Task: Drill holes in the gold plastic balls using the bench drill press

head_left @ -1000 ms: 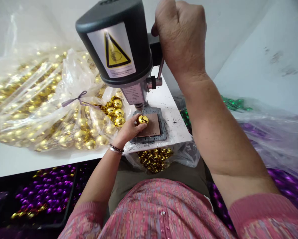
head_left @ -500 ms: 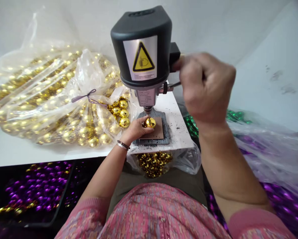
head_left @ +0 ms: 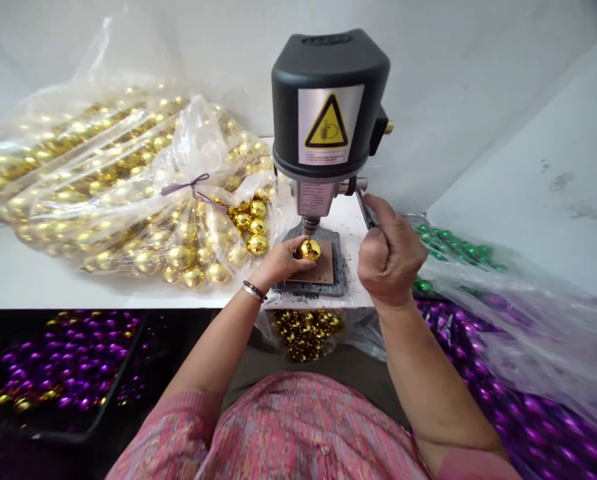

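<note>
My left hand pinches a shiny gold ball between thumb and fingers. The ball rests on a brown board lying on the grey base of a small drill press. The drill's tip meets the top of the ball; how deep it sits I cannot tell. On the right, my right hand is closed round the feed lever of the press, its index finger lying along the bar. Dark shavings are scattered about the base.
A clear bag full of gold balls, tied with a purple ribbon, lies left of the press. Below the table edge hangs a bag of gold balls. Purple balls fill a dark bin; green balls lie at right.
My right hand has come down from beside the motor housing, bringing the lever lower. My left hand still holds the gold ball under the drill. The view has shifted, so the press appears further right.
</note>
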### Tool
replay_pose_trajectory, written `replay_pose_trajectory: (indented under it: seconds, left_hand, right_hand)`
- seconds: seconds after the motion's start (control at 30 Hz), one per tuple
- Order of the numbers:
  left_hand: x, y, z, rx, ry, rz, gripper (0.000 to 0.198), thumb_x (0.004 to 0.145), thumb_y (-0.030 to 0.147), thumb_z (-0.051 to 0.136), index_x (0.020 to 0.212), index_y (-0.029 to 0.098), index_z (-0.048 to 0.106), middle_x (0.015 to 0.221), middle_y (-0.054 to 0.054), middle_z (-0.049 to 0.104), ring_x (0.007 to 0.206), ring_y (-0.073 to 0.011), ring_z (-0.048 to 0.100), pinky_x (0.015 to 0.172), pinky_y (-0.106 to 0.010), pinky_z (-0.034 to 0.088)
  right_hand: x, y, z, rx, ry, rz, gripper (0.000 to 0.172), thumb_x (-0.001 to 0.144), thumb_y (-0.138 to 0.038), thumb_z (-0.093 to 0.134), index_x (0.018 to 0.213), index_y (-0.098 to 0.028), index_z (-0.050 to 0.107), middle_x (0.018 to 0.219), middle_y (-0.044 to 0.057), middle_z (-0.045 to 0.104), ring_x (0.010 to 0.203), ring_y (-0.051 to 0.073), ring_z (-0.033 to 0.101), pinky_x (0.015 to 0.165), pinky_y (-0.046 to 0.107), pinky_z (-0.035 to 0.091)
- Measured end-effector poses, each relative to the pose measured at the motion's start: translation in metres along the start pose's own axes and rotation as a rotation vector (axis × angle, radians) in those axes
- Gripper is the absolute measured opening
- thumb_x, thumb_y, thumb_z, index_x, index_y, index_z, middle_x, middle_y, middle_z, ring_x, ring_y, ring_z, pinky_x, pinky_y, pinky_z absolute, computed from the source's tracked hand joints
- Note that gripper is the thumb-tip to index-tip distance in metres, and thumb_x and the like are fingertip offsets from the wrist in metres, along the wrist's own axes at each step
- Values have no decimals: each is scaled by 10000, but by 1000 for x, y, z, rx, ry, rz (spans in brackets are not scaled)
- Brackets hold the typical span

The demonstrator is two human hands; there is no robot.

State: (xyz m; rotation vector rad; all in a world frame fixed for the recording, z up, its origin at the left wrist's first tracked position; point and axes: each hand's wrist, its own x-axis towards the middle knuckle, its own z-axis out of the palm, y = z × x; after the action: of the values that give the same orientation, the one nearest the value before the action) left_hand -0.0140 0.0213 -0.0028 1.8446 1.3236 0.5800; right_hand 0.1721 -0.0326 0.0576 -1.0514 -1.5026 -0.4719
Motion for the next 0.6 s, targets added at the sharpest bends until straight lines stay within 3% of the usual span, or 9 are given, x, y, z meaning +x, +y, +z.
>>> replay_pose_trajectory:
  seconds: [0.3,0.5,0.6]
  left_hand:
    - [-1,1,1,2,13,2,642,717,298,782,1328,171,636,1048,-43,738,944,-224,675,868,-320,541]
    - [-3,3,0,3,-14,22,564,727,292,766,1266,164,659,1011,-43,735,903,-219,668,841,-322,530]
    - [-3,2,2,-19,6,11,556,721,291,768,1254,176,659,1013,-41,730,915,-225,667,841,-322,528]
  right_hand:
    - [-13,5,8,33,75,7,453,889,-134,401,1260,-216,648,1068,42,762,790,149,663,760,301,548]
    - [-29,15,14,58,34,-24,410,882,-141,409,1186,-197,678,972,50,765,762,141,651,748,288,543]
    - [-19,10,10,97,46,54,398,900,-193,395,1161,-204,696,932,48,753,720,141,633,703,295,526]
